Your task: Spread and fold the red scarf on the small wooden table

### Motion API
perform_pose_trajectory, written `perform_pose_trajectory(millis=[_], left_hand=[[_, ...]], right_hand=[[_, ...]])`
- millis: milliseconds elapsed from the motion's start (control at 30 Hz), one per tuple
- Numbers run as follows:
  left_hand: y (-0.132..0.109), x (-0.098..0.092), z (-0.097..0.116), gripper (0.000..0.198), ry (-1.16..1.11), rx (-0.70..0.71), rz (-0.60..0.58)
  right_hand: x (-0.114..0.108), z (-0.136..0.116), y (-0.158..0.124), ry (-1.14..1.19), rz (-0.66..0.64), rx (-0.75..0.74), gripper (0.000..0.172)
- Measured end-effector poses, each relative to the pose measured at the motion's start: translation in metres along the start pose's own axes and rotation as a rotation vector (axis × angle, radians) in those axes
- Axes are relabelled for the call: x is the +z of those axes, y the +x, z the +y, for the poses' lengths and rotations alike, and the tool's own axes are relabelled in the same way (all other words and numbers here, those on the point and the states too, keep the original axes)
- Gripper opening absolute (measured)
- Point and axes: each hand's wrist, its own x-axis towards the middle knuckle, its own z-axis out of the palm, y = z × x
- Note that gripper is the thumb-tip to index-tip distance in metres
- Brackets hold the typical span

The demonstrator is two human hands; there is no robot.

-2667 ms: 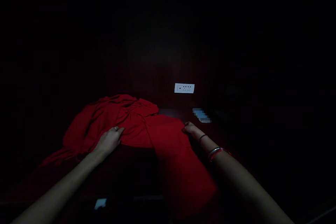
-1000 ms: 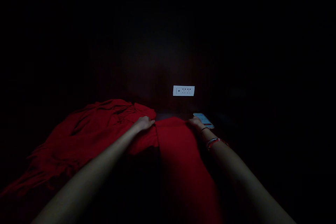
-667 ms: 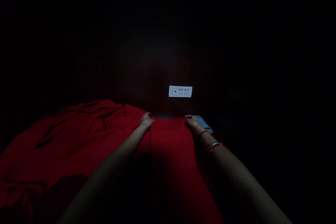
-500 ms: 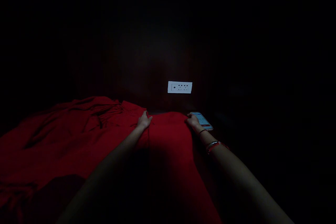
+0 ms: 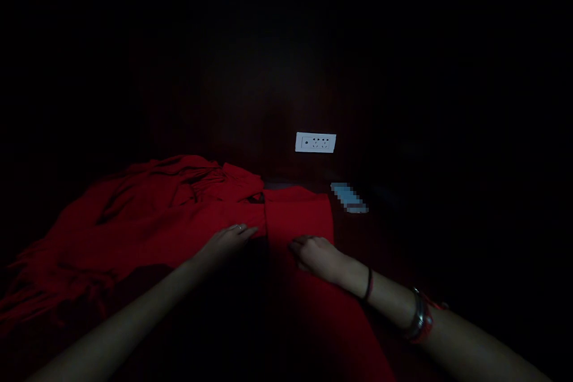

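One red cloth point(image 5: 147, 221) is spread over a dark surface point(image 5: 380, 236). It is bunched and creased at the middle left of the frame, and a flatter strip is laid down the centre towards the lower edge. The left hand point(image 5: 226, 242) is laid flat on the cloth with its fingers stretched out, and nothing is gripped in it. The right hand point(image 5: 317, 255) is rested on the strip just right of centre with its fingers curled under; whether a fold is pinched cannot be told.

The cloth is judged soft, light and limp, likely to slide and wrinkle when dragged, so it is best taken by a straight edge or corner of the flat strip.

Two hands are counted. One white socket plate point(image 5: 316, 142) is seen above centre, and one blurred phone point(image 5: 349, 197) is set to its lower right. One thin dark band point(image 5: 369, 283) and a bangle point(image 5: 421, 316) are worn on the right wrist.
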Motion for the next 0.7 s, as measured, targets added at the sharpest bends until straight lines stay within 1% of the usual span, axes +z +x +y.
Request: perform_pose_trajectory(millis=[33, 100, 200, 267, 333, 400, 433, 500, 533, 600, 633, 700], left_hand=[[0.003, -0.001, 0.000, 0.037, 0.014, -0.004, -0.019], [0.009, -0.004, 0.002, 0.033, 0.025, -0.012, -0.049], [0.015, -0.009, 0.007, 0.023, -0.010, -0.029, -0.044], [0.014, -0.012, 0.012, 0.022, -0.076, -0.011, -0.013], [0.009, -0.014, 0.016, 0.021, -0.161, 0.055, 0.008], [0.003, -0.015, 0.020, 0.021, -0.233, 0.140, -0.012], [-0.001, -0.016, 0.022, 0.021, -0.254, 0.177, -0.028], [-0.008, -0.017, 0.026, 0.020, -0.272, 0.227, -0.051], [-0.012, -0.018, 0.028, 0.020, -0.272, 0.238, -0.056], [-0.017, -0.021, 0.031, 0.020, -0.267, 0.243, -0.058], [-0.020, -0.024, 0.032, 0.020, -0.261, 0.238, -0.057], [-0.023, -0.029, 0.032, 0.020, -0.240, 0.214, -0.054]], right_hand=[[0.003, -0.001, 0.003, -0.053, 0.003, 0.004, 0.022], [0.008, 0.002, 0.011, -0.124, 0.013, -0.006, 0.024], [0.007, 0.016, 0.018, -0.086, 0.039, -0.015, 0.022], [-0.001, 0.031, 0.018, 0.048, 0.109, 0.006, 0.020], [-0.011, 0.049, 0.016, 0.231, 0.244, 0.083, 0.021], [-0.021, 0.066, 0.015, 0.404, 0.382, 0.205, 0.022], [-0.025, 0.072, 0.014, 0.471, 0.429, 0.255, 0.022], [-0.027, 0.077, 0.012, 0.536, 0.469, 0.291, 0.023], [-0.025, 0.075, 0.012, 0.531, 0.472, 0.274, 0.023], [-0.017, 0.063, 0.011, 0.462, 0.439, 0.172, 0.025], [-0.012, 0.054, 0.010, 0.412, 0.395, 0.098, 0.026], [-0.002, 0.035, 0.009, 0.328, 0.269, -0.059, 0.029]])
